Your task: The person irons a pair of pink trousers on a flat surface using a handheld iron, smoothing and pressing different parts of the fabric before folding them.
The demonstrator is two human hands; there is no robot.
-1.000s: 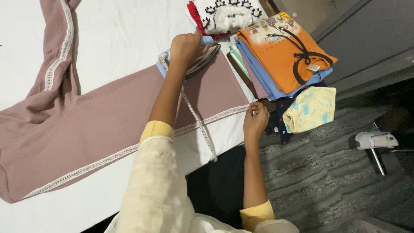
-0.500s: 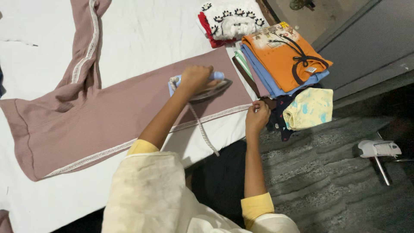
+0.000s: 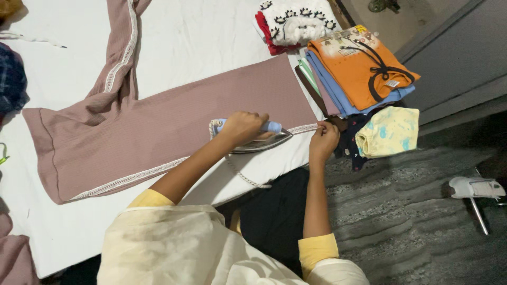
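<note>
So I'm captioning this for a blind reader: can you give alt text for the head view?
A person's left hand presses an iron along the trimmed edge of a mauve garment on a white surface, while the right hand holds its corner. Folded clothes are stacked nearby.

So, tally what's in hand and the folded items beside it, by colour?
Mauve garment being pressed: 1
Iron under the left hand: 1
Right hand pinching the garment's corner: 1
Orange folded top: 1
Blue folded piece: 1
Pale yellow folded piece: 1
White-and-black folded piece: 1
Total: 7
</note>
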